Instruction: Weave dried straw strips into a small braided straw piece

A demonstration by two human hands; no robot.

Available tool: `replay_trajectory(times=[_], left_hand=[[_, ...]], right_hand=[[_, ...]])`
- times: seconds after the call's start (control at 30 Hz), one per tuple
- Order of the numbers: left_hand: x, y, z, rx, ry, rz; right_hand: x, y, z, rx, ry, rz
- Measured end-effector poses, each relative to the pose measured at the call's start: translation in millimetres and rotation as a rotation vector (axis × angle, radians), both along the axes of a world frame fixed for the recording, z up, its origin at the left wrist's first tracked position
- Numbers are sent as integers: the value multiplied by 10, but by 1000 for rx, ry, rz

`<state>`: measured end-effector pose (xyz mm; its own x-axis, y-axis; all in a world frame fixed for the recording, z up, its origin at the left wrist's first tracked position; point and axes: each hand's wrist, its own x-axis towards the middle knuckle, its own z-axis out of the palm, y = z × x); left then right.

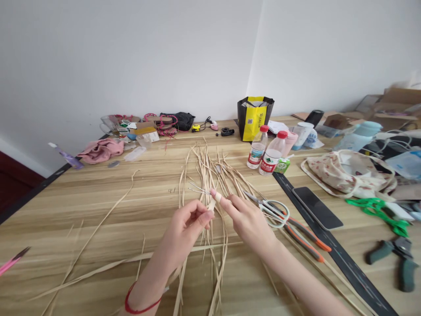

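My left hand (194, 221) is closed in a pinch on a pale flat plant strip (212, 204), above the middle of the table. Right beside it, my right hand (246, 219) has its index finger stretched toward the strip, with a pale band around that finger. At this fingertip is a thin two-pronged metal tool (200, 189), its prongs pointing left; my right thumb is hidden. Under both hands lies a loose bundle of long dried strips (205, 164). Scissors (274, 213) with pale green handles rest right of my right hand, over orange-and-grey-handled pliers (304, 239).
Two red-capped bottles (270, 156) and a yellow-black bag (255, 118) stand at the back right. A phone (317, 207), a cloth bag (348, 173) and dark-handled pruners (399, 254) lie to the right. Pink cloth (101, 150) is at the left, near a long single strip (108, 213).
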<state>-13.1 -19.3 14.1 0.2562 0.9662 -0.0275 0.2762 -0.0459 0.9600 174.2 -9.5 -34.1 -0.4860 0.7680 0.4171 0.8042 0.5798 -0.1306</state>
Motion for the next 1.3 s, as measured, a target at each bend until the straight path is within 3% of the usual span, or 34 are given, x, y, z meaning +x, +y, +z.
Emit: replay_trajectory(times=[0.33, 0.6, 0.73, 0.97, 1.17, 1.3], left_hand=[[33, -26, 23, -11, 44, 23], [69, -95, 51, -69, -34, 10], [44, -71, 41, -73, 2, -6], [-84, 20, 65, 6, 166, -79], [-97, 11, 86, 2, 201, -63], [-70, -7, 84, 12, 187, -51]], right_hand=[[18, -10, 9, -5, 64, -4], [-18, 0, -40, -25, 108, -4], [-10, -5, 36, -260, 420, 92], [41, -3, 197, -984, 1112, 381], [75, -11, 257, -1231, 1354, 530], [95, -27, 303, -1291, 1451, 521]])
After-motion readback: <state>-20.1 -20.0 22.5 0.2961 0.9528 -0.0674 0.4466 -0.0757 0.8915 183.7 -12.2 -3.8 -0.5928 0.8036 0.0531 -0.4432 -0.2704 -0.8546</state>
